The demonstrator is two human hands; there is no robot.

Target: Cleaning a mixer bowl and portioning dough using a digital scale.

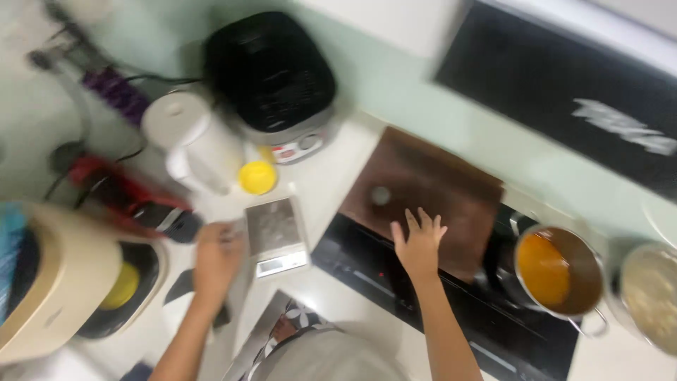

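My right hand (419, 243) lies flat with fingers spread on the near edge of a brown wooden cutting board (430, 183) that rests over a black cooktop (395, 282). A small round grey object (381, 195) sits on the board just beyond my fingers. My left hand (217, 257) is curled at the left edge of a small silver kitchen scale (275, 236) on the white counter; blur hides whether it grips anything.
A white kettle (190, 137), a yellow round lid (257, 176) and a black cooker (271, 74) stand at the back. A steel pot of orange liquid (557, 271) and another pot (649, 296) are at right. A beige appliance (70, 282) is at left.
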